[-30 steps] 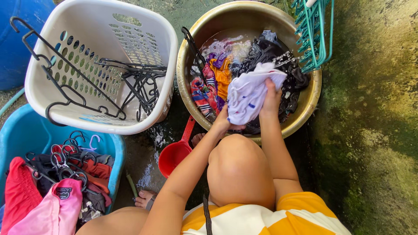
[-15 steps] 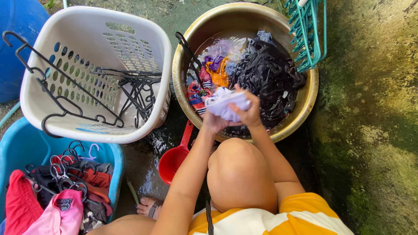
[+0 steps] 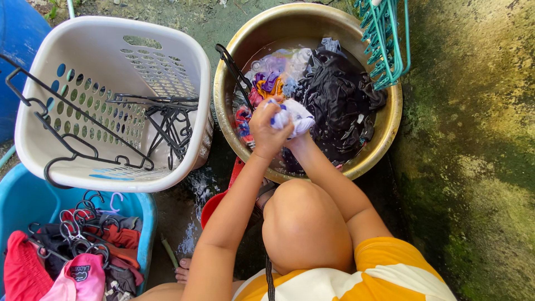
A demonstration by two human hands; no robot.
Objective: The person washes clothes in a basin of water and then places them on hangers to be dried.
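Note:
Over the brass-coloured basin (image 3: 384, 134) both my hands squeeze a bunched white cloth (image 3: 295, 116) with blue marks. My left hand (image 3: 266, 129) grips its near side, knuckles up. My right hand (image 3: 300, 139) is mostly hidden under the cloth and holds it from below. Inside the basin lie wet clothes: a black heap (image 3: 340, 97) on the right and colourful pieces (image 3: 267, 83) on the left. My bent knee (image 3: 304, 223) rises just in front of the basin.
A white laundry basket (image 3: 42, 145) with black hangers (image 3: 167, 120) stands at the left. A blue tub (image 3: 142, 209) with clothes and hangers sits at the lower left. A red scoop (image 3: 214, 203) lies between them. A teal peg rack (image 3: 384, 39) hangs over the basin's right rim. A mossy wall is at the right.
The white cloth was spread out and held up by my hands; it has been gathered into a tight wad and drawn towards the basin's near edge.

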